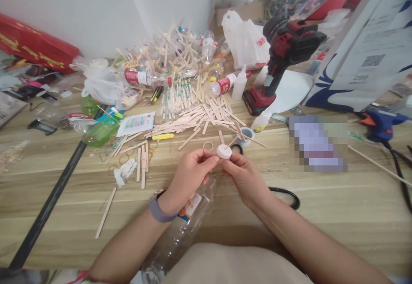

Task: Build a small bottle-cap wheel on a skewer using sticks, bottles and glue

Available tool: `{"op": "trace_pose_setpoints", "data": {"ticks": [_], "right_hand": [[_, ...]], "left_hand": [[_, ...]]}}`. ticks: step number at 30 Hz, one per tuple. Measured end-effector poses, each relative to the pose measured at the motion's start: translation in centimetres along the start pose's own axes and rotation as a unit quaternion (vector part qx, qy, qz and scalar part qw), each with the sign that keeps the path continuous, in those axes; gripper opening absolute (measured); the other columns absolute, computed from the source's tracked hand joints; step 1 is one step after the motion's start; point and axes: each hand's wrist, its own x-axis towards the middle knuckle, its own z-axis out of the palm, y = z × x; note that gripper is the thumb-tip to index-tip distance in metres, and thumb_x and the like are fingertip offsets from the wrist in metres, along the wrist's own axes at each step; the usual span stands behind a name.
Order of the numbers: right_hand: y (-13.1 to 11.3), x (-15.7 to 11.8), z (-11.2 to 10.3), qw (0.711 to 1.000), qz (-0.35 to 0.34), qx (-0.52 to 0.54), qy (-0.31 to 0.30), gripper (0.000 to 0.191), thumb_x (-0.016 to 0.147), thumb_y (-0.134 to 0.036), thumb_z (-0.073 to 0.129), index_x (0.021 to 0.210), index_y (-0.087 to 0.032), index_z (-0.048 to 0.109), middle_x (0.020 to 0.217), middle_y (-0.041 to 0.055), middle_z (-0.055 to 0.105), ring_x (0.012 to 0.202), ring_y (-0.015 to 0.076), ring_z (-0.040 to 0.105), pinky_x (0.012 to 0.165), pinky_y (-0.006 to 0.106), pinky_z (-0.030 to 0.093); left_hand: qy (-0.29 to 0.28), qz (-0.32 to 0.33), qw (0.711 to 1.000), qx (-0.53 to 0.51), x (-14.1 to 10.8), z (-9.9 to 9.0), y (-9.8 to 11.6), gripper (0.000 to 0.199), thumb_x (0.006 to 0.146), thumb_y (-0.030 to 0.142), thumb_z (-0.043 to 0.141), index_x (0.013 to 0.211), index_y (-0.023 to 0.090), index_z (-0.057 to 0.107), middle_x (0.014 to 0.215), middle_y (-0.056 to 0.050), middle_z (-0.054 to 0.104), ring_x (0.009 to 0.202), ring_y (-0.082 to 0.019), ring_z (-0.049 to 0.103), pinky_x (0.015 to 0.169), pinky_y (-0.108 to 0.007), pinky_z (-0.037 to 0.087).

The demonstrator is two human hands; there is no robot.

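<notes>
Between my two hands is a white bottle cap (224,151) with a thin wooden stick poking up from it. My left hand (196,170), with a watch on the wrist, pinches the cap's left side. On the right, my right hand (246,174) grips its lower edge with closed fingers. Below my hands a large clear plastic bottle (180,236) with an orange and blue label lies slanted, partly behind my left forearm. Black-handled scissors (286,196) lie partly hidden by my right forearm. Just beyond the cap sits a roll of tape (246,135).
Wooden craft sticks (206,114) and plastic bottles (138,77) pile up at the back. A red cordless drill (277,60) stands right of them, near glue bottles (239,84). Further right are a blurred-out phone (317,144) and a blue glue gun (381,123). A yellow cutter (162,137) lies left of centre.
</notes>
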Motion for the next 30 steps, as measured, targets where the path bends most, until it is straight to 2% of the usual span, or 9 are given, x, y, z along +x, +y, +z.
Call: {"op": "trace_pose_setpoints", "data": {"ticks": [6,12,17,21,24,30], "right_hand": [[0.2,0.2,-0.1,1.000,0.002,-0.002,0.018,0.017,0.064,-0.034,0.074,0.062,-0.020,0.065,0.056,-0.0046,0.050,0.055,0.0105,0.035,0.054,0.027,0.029],[0.0,0.3,-0.4,0.999,-0.012,-0.013,0.034,0.030,0.073,-0.049,0.066,0.063,-0.020,0.063,0.061,-0.0026,0.051,0.053,0.0107,0.040,0.052,0.027,0.033],[-0.5,-0.3,0.0,0.997,-0.049,-0.059,0.013,0.021,0.066,-0.040,0.076,0.067,-0.022,0.065,0.063,-0.0016,0.059,0.059,0.0131,0.049,0.058,0.028,0.039],[-0.5,-0.4,0.1,0.996,-0.053,-0.075,0.001,0.021,0.066,-0.039,0.076,0.071,-0.022,0.065,0.068,0.0011,0.067,0.065,0.0165,0.058,0.062,0.030,0.044],[-0.3,-0.3,0.0,0.995,-0.055,-0.082,0.001,0.017,0.069,-0.036,0.073,0.070,-0.021,0.065,0.065,0.0003,0.066,0.061,0.0148,0.056,0.060,0.029,0.043],[-0.2,-0.2,-0.1,0.995,-0.061,-0.084,-0.006,0.015,0.072,-0.032,0.067,0.063,-0.021,0.061,0.060,-0.0026,0.060,0.057,0.0121,0.050,0.057,0.027,0.038]], "left_hand": [[-0.002,-0.013,0.999,-0.035,0.3,0.0,-0.3,0.017,0.078,0.030,0.064,0.072,0.015,0.061,0.057,0.006,0.050,0.040,-0.003,0.038,0.036,-0.017,0.025],[-0.011,-0.060,0.995,-0.083,0.4,0.0,0.6,0.016,0.071,0.028,0.066,0.065,0.015,0.059,0.057,0.003,0.053,0.042,-0.004,0.039,0.036,-0.017,0.022],[0.004,-0.059,0.994,-0.093,0.4,-0.1,0.8,0.015,0.069,0.027,0.065,0.060,0.016,0.058,0.053,0.004,0.048,0.043,-0.005,0.038,0.036,-0.017,0.023],[0.012,-0.054,0.993,-0.102,0.4,0.0,0.6,0.014,0.067,0.027,0.066,0.066,0.015,0.059,0.053,0.005,0.050,0.044,-0.005,0.040,0.036,-0.016,0.023],[0.020,-0.053,0.992,-0.111,0.3,0.1,0.6,0.014,0.066,0.025,0.068,0.070,0.016,0.057,0.054,0.005,0.051,0.044,-0.005,0.041,0.036,-0.016,0.024],[-0.001,-0.049,0.993,-0.107,0.2,0.3,0.3,0.016,0.068,0.027,0.069,0.070,0.015,0.059,0.056,0.004,0.052,0.046,-0.005,0.042,0.037,-0.015,0.023]]}}
